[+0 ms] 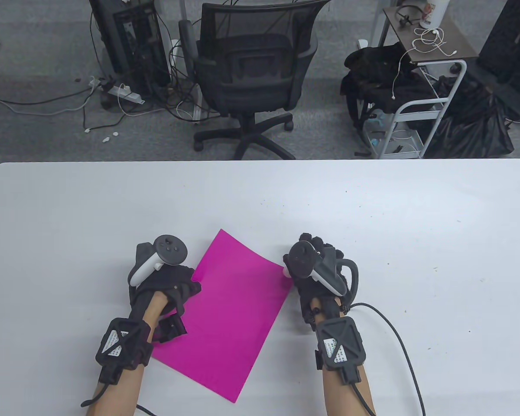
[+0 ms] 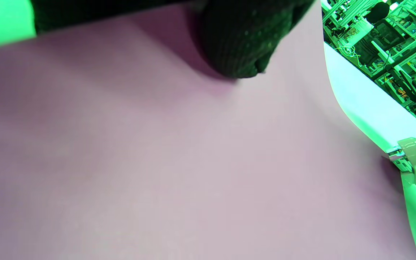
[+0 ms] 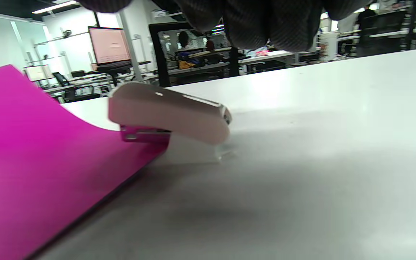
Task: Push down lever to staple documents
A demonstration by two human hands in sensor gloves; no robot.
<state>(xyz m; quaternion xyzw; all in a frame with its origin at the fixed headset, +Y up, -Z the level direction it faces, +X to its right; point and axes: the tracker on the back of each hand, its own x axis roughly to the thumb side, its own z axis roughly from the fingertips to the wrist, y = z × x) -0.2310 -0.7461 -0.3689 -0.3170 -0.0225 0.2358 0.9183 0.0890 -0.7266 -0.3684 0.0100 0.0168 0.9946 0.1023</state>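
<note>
The magenta paper (image 1: 229, 312) lies on the white table (image 1: 416, 225), its right corner inside the mouth of a pale pink stapler (image 3: 172, 115). The left hand (image 1: 169, 281) presses flat on the sheet's left edge. The right hand (image 1: 320, 268) hovers above the stapler, fingers curled, not touching it in the wrist view.
</note>
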